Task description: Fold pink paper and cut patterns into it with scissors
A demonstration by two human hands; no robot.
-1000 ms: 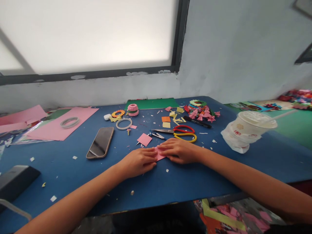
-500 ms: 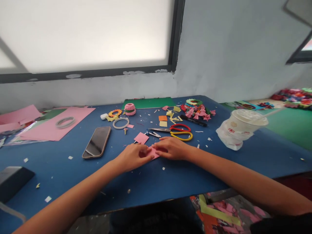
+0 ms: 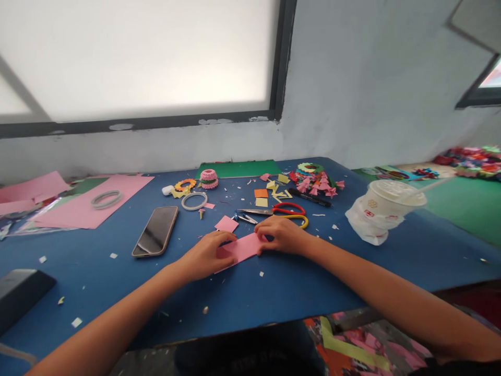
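A pink paper strip [image 3: 246,247] lies low over the blue table between my two hands. My left hand [image 3: 209,254] grips its left end, thumb in front and fingers behind. At the right end, my right hand [image 3: 278,235] pinches the strip between thumb and fingers. Just behind the strip lies a small pink square [image 3: 226,224]. Scissors [image 3: 290,209] with red and yellow handles rest behind my right hand, which partly hides the yellow loop. A small blue and metal tool [image 3: 246,217] lies by the scissor blades.
A phone [image 3: 156,231] lies left of my hands, with a tape roll [image 3: 194,201] behind it. Paper ornaments [image 3: 313,180], a black marker [image 3: 310,197] and a wrapped cup [image 3: 385,206] stand or lie to the right. Pink sheets [image 3: 97,203] cover the far left. The table's front edge [image 3: 219,330] is near.
My hands have moved apart, and much more of the pink strip shows between them. The view has shifted slightly.
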